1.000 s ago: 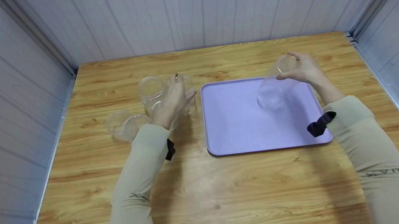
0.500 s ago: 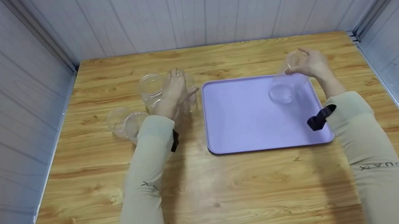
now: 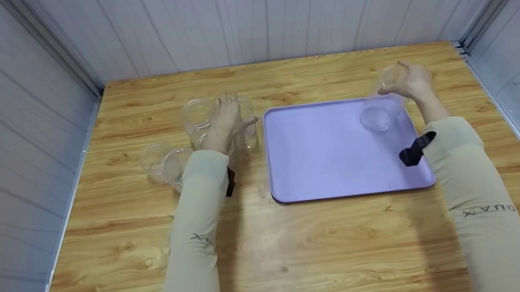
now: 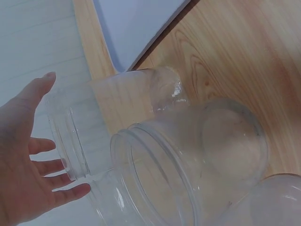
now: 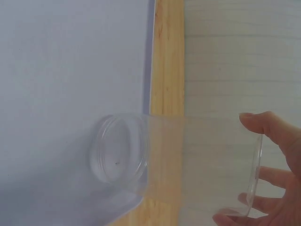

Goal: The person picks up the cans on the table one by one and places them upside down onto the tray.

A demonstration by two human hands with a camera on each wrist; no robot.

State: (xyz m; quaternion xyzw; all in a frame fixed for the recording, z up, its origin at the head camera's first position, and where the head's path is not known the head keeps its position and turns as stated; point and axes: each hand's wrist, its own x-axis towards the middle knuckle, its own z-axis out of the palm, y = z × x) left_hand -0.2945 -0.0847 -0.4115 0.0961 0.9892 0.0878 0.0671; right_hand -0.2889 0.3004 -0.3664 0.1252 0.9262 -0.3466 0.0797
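In the head view, my right hand (image 3: 410,82) grips the upper end of a clear plastic jar (image 3: 377,118) over the tray's back right corner. Its threaded mouth points down at the lilac tray (image 3: 332,156); the right wrist view shows the mouth end (image 5: 121,148) at the tray's surface, though contact is hard to tell. My left hand (image 3: 225,123) is spread over another clear jar (image 3: 250,137) just left of the tray. In the left wrist view, the fingers (image 4: 51,167) lie at that jar's rim (image 4: 70,141), with the thumb apart from them.
Several more clear jars stand left of the tray, among them a back jar (image 3: 196,114) and a front jar (image 3: 177,164), partly behind my left arm. The wooden tabletop (image 3: 304,255) meets a pale panel wall (image 3: 243,17) at the back.
My right hand has shifted right with its jar, toward the tray's back right corner. My left hand stays over the same jar, nearly still.
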